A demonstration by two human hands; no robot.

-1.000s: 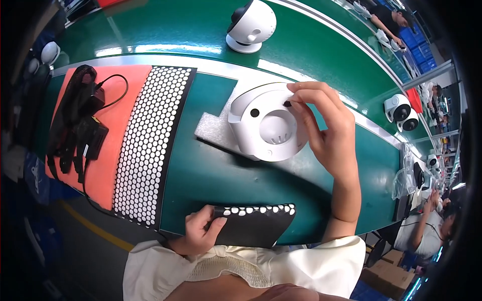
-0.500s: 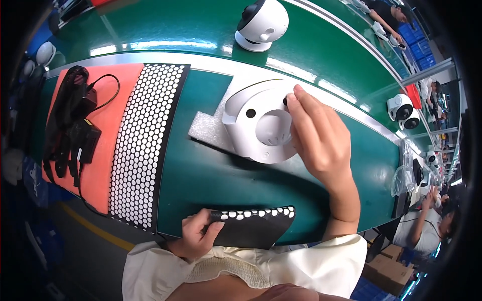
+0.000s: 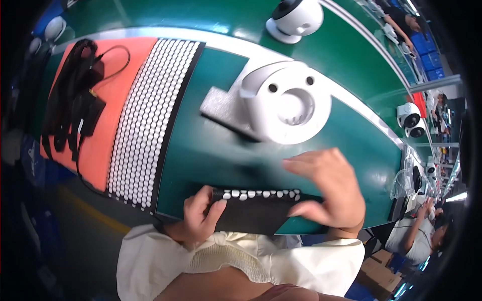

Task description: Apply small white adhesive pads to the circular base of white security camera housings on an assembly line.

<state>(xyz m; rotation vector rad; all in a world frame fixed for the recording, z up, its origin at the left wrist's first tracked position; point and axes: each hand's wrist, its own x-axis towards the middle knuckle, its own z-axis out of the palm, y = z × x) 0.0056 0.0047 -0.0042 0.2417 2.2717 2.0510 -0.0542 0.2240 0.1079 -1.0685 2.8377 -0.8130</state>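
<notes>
My left hand (image 3: pixel 201 215) grips the left end of a folded black sheet (image 3: pixel 253 213) at the table's near edge. A row of white round pads shows along the sheet's top edge. My right hand (image 3: pixel 336 188), somewhat blurred, is at the sheet's right end with thumb and fingers apart, nothing visible between them. Beyond it, a white ring-shaped plastic housing (image 3: pixel 261 110) lies partly over pale foam (image 3: pixel 221 108). Two black round pads (image 3: pixel 272 88) sit on its face, one on each side above the round recess.
To the left, black power adapters with cables (image 3: pixel 83 113) rest on an orange foam sheet (image 3: pixel 135 62). Beside them lies a sheet of white round pads (image 3: pixel 145 120). A white camera (image 3: pixel 298 20) stands on the green surface beyond; other cameras (image 3: pixel 409 115) and a clear bag (image 3: pixel 401 178) are at right.
My right hand has left the housing and come back toward the black sheet. A second black pad now shows on the housing, where my fingertips were. My left hand still grips the sheet.
</notes>
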